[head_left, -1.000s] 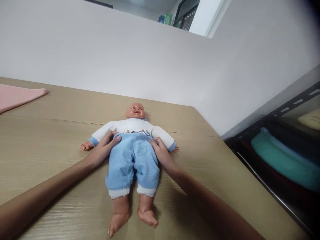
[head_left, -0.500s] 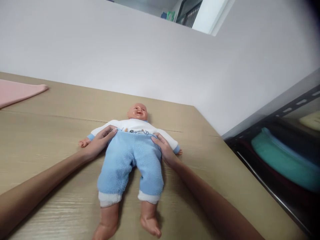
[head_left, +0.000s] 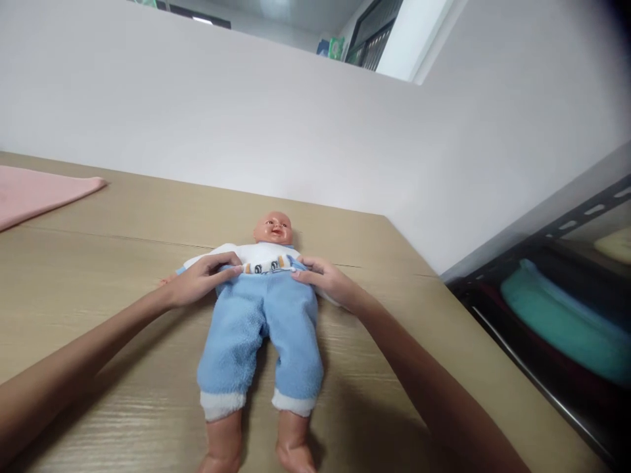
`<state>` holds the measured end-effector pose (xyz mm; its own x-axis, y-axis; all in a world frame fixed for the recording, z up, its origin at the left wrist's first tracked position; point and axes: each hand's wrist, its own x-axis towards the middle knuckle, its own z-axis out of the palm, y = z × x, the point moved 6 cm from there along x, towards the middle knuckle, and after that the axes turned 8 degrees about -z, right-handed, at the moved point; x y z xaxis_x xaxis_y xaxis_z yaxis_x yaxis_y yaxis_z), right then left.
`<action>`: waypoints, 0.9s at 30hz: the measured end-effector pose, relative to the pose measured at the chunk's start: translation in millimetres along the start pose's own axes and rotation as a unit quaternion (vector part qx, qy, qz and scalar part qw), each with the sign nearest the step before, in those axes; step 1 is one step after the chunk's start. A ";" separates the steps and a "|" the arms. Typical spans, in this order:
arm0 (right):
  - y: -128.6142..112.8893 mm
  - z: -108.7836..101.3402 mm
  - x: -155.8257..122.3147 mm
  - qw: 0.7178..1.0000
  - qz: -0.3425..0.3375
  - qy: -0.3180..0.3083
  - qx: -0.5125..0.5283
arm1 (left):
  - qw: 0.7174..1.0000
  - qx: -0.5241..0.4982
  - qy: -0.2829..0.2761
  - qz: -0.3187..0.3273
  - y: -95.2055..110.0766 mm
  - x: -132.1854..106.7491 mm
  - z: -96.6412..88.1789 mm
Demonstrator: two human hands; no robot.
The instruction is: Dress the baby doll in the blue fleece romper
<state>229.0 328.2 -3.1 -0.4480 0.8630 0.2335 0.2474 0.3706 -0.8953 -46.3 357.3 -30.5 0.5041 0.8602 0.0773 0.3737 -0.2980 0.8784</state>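
Note:
A baby doll point(head_left: 273, 228) lies on its back on the wooden table point(head_left: 98, 263), head towards the wall. It wears a white top point(head_left: 261, 252) and fluffy light blue trousers point(head_left: 263, 328). My left hand point(head_left: 202, 281) pinches the trousers' waistband at the doll's right side. My right hand point(head_left: 325, 279) grips the waistband at the other side, fingers curled over the blue edge. Both hands cover the doll's arms. The bare feet run out of view at the bottom.
A pink cloth point(head_left: 34, 194) lies at the table's far left. A white wall stands behind the table. To the right a dark rack point(head_left: 557, 289) holds a folded teal cloth point(head_left: 566, 322) and a pale item above it.
The trousers have been drawn up the doll's body to the waist. Both hands moved inward onto the waistband, from flat at the doll's sides to a pinching grip.

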 end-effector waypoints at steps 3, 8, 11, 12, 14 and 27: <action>10.7 4.5 19.1 0.997 -0.037 0.021 0.061 | 0.998 -0.060 0.000 -0.028 -12.1 -1.7 -2.2; 35.8 9.5 20.1 0.994 -0.037 0.092 -0.041 | 0.982 -0.151 0.036 -0.108 -40.6 -7.3 -3.4; 44.9 11.1 -2.1 0.983 -0.005 0.143 -0.119 | 0.972 -0.197 0.011 -0.126 -48.5 -9.2 3.8; 46.1 12.4 -11.1 0.979 -0.003 0.154 -0.131 | 0.968 -0.216 0.004 -0.127 -49.7 -9.9 6.6; 48.2 14.8 -28.5 0.976 -0.010 0.175 -0.132 | 0.965 -0.233 0.002 -0.119 -50.3 -11.2 11.5; 72.9 13.7 -49.6 0.986 0.029 0.152 -0.063 | 0.990 -0.035 0.095 -0.093 -52.3 -16.0 13.8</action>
<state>257.5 307.7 -85.2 -0.1557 0.9402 0.3028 0.3780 0.3399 -0.8612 -63.2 353.5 -84.2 0.2729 0.9620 -0.0080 0.3882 -0.1025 0.9159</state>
